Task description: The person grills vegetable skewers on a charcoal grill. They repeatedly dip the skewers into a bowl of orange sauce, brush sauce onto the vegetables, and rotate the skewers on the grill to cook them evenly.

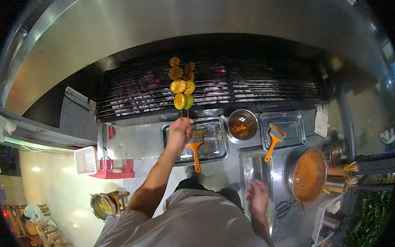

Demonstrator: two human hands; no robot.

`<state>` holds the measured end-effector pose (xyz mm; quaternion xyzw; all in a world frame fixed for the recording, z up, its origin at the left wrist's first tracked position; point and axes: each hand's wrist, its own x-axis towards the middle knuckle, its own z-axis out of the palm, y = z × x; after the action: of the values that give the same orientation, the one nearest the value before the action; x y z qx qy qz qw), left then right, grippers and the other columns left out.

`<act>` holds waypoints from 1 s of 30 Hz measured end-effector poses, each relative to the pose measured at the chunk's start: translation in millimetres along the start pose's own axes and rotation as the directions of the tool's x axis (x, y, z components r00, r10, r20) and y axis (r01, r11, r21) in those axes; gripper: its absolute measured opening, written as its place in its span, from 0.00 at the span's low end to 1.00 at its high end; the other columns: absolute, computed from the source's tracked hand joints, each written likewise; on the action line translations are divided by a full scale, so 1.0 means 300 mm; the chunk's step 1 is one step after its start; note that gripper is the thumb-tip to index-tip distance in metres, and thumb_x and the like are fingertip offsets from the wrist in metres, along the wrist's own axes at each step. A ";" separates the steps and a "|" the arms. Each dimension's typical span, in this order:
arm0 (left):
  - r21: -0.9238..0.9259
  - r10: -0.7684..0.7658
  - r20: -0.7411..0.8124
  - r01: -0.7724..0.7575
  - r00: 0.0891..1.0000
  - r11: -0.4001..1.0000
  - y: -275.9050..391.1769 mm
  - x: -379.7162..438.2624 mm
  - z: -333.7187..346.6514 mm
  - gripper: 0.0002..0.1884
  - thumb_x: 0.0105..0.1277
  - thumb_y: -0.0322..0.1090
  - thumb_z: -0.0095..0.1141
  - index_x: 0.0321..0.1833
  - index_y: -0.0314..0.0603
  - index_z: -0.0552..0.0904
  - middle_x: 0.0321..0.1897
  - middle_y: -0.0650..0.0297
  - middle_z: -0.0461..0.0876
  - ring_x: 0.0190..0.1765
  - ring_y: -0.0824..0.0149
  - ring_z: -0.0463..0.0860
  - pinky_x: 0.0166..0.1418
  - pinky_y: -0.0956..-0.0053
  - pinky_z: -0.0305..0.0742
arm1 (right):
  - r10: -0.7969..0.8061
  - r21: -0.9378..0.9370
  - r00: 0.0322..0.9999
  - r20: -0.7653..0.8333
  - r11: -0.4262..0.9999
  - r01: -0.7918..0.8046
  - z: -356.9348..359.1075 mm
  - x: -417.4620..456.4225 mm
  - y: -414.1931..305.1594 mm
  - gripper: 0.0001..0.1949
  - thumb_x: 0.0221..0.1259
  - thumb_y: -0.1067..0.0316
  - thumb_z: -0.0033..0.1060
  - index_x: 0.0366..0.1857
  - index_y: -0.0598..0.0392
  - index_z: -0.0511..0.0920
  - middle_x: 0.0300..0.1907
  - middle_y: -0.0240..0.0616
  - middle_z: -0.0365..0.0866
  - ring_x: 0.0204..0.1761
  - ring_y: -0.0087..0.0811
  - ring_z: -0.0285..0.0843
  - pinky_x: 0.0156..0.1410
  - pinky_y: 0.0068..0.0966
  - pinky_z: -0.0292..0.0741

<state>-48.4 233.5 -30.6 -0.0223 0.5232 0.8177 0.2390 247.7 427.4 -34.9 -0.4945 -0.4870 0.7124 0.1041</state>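
My left hand pinches the lower ends of two thin skewers. Threaded on them are several round slices of seasoned vegetable, likely zucchini, green-rimmed near the hand and browner toward the tips. The slices lie on or just over the wire grate of a charcoal grill. Beneath my left hand, a wide brush with an orange handle rests on a glass-like tray. Down at my right side, my right hand hangs loosely curled beside the metal counter edge, slightly blurred, with nothing visible in it.
Right of the tray stand a steel bowl of dark sauce and a clear tray with another orange-handled brush. A large bowl of orange-brown seasoning and black-handled scissors occupy the right counter. Tongs hang at left.
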 end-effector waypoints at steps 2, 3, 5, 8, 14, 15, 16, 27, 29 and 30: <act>-0.021 -0.009 0.010 0.010 1.000 1.000 -0.019 0.036 0.000 0.10 0.72 0.36 0.44 0.38 0.38 0.75 0.16 0.71 0.65 0.17 0.77 0.60 0.22 0.80 0.57 | -0.046 -0.103 0.985 0.168 0.993 0.064 0.138 0.001 -0.062 0.11 0.64 0.63 0.53 0.46 0.55 0.75 0.31 0.33 0.81 0.24 0.19 0.74 0.24 0.13 0.65; -0.054 -0.021 0.028 0.022 0.999 0.998 -0.025 0.051 0.002 0.10 0.71 0.36 0.44 0.39 0.38 0.75 0.17 0.71 0.67 0.17 0.77 0.61 0.22 0.80 0.58 | -0.063 -0.122 0.974 0.219 0.988 0.091 0.200 0.008 -0.082 0.10 0.65 0.63 0.51 0.45 0.55 0.75 0.30 0.32 0.81 0.23 0.18 0.73 0.23 0.13 0.65; -0.055 -0.016 0.043 0.018 0.999 0.998 -0.017 0.068 0.017 0.09 0.71 0.35 0.45 0.40 0.38 0.76 0.18 0.70 0.70 0.18 0.77 0.63 0.22 0.81 0.58 | -0.042 -0.128 0.952 0.302 0.988 0.084 0.301 0.026 -0.103 0.08 0.66 0.65 0.51 0.42 0.55 0.76 0.30 0.32 0.81 0.23 0.17 0.72 0.23 0.14 0.65; -0.003 -0.010 0.060 0.010 0.998 1.000 -0.021 0.076 0.016 0.10 0.70 0.37 0.47 0.43 0.40 0.79 0.23 0.69 0.79 0.20 0.79 0.69 0.24 0.84 0.60 | -0.017 -0.170 0.918 0.397 0.981 0.091 0.407 0.059 -0.121 0.08 0.65 0.65 0.53 0.38 0.57 0.76 0.28 0.31 0.80 0.23 0.17 0.70 0.25 0.14 0.65; 0.443 0.038 -0.016 -0.027 0.999 0.896 0.006 0.043 -0.084 0.12 0.68 0.40 0.53 0.33 0.40 0.81 0.24 0.70 0.79 0.24 0.79 0.72 0.26 0.82 0.62 | -0.130 -0.097 0.821 0.556 0.971 0.219 0.590 0.165 -0.114 0.09 0.63 0.62 0.55 0.40 0.55 0.77 0.30 0.32 0.80 0.26 0.17 0.72 0.28 0.14 0.66; 0.484 0.105 -0.013 -0.086 0.994 0.871 -0.003 0.052 -0.099 0.11 0.68 0.38 0.53 0.31 0.40 0.81 0.22 0.71 0.79 0.23 0.80 0.71 0.25 0.82 0.63 | -0.176 -0.051 0.796 0.579 0.967 0.251 0.633 0.184 -0.108 0.09 0.62 0.62 0.56 0.41 0.55 0.77 0.31 0.31 0.80 0.27 0.17 0.72 0.29 0.14 0.66; 0.621 0.078 -0.014 -0.053 0.997 0.782 0.081 0.017 -0.044 0.10 0.67 0.37 0.54 0.32 0.38 0.81 0.21 0.71 0.77 0.23 0.80 0.70 0.26 0.83 0.63 | -0.172 -0.057 0.819 0.547 0.969 0.242 0.681 0.207 -0.112 0.10 0.62 0.62 0.56 0.41 0.55 0.77 0.31 0.31 0.80 0.28 0.17 0.72 0.30 0.14 0.67; 0.316 0.080 -0.104 -0.043 0.991 0.948 0.053 0.015 -0.084 0.10 0.68 0.38 0.52 0.37 0.38 0.80 0.20 0.72 0.74 0.22 0.80 0.69 0.25 0.85 0.63 | -0.213 -0.003 0.811 0.545 0.967 0.256 0.907 0.326 -0.113 0.09 0.59 0.65 0.57 0.36 0.59 0.79 0.27 0.32 0.80 0.26 0.20 0.73 0.30 0.18 0.69; 0.351 0.066 -0.099 -0.027 0.993 0.936 0.053 0.020 -0.078 0.09 0.68 0.38 0.53 0.37 0.39 0.80 0.20 0.72 0.74 0.22 0.80 0.69 0.25 0.86 0.62 | -0.287 0.014 0.795 0.535 0.944 0.331 0.894 0.382 -0.104 0.09 0.59 0.64 0.57 0.35 0.59 0.79 0.27 0.31 0.79 0.26 0.20 0.73 0.30 0.17 0.69; 0.365 0.067 -0.094 -0.028 0.993 0.931 0.055 0.018 -0.072 0.09 0.68 0.38 0.53 0.37 0.39 0.80 0.20 0.72 0.74 0.22 0.81 0.69 0.25 0.86 0.62 | -0.316 0.018 0.785 0.533 0.932 0.363 0.886 0.389 -0.106 0.09 0.60 0.64 0.57 0.35 0.59 0.78 0.27 0.31 0.79 0.26 0.19 0.73 0.30 0.17 0.68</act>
<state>-64.6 211.2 -27.9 -0.0080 0.6774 0.7102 0.1915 -34.3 360.0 -70.2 -0.1880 -0.6074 0.7684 0.0719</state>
